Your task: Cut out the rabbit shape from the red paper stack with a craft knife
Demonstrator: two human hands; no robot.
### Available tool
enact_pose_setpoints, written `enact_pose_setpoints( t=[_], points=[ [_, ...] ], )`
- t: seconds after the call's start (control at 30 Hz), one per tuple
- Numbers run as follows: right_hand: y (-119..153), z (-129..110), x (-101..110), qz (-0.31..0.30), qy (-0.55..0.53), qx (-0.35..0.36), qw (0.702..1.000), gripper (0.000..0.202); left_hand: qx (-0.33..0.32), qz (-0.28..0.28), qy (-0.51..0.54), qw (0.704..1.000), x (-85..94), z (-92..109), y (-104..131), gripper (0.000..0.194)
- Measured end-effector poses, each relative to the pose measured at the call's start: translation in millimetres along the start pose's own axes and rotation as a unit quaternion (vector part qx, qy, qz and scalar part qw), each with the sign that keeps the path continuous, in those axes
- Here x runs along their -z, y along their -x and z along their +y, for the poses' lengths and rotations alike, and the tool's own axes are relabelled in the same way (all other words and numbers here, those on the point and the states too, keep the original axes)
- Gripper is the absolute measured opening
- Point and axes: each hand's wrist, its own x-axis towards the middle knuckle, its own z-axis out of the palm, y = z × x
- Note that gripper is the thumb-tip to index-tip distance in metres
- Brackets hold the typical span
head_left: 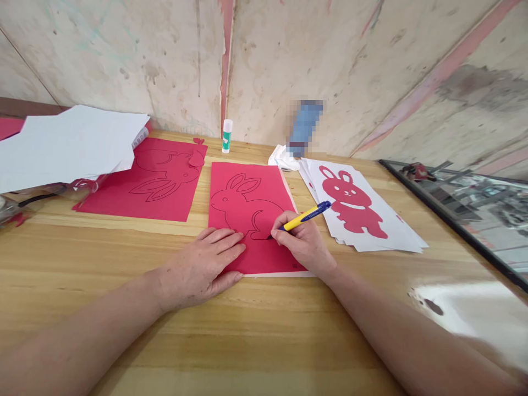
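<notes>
A red sheet of paper (264, 256) with a rabbit outlined in black lies in front of me on top of a pale sheet. My left hand (210, 261) rests flat on its lower left part, fingers stretched out. In my right hand (301, 242) is a yellow and blue pen (303, 216), gripped near its tip. That tip touches or nearly touches the paper by the rabbit's hind foot, partly hidden by my fingers. The outline shows ears, head, back and a curved leg line.
Left lies another red sheet (177, 206) with a rabbit outline, beside white papers (74, 143). A glue stick (226, 136) stands near the wall. At right, a red bunny cutout (355, 201) lies on white sheets (396, 231). A blurred blue object (306, 126) leans behind a crumpled tissue (282, 158).
</notes>
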Motion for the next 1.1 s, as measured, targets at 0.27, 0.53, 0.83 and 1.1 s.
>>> enact_pose_setpoints(
  t=[0.27, 0.53, 0.83, 1.1],
  points=[
    [0.0, 0.6, -0.3, 0.010, 0.002, 0.003, 1.000, 0.008, -0.002, -0.002, -0.006, 1.000, 0.4, 0.3, 0.7, 0.045],
    [-0.2, 2.1, -0.9, 0.011, -0.005, -0.001, 1.000, 0.008, -0.007, 0.006, -0.007, 1.000, -1.2, -0.4, 1.2, 0.046],
    [0.0, -0.2, -0.7, -0.009, -0.014, 0.010, 1.000, 0.009, -0.007, 0.013, -0.001, 1.000, -1.4, -0.3, 0.9, 0.045],
    [0.1, -1.0, -1.0, 0.001, 0.002, 0.001, 1.000, 0.008, -0.006, 0.010, 0.000, 1.000, -0.5, 0.0, 1.0, 0.045]
  ],
)
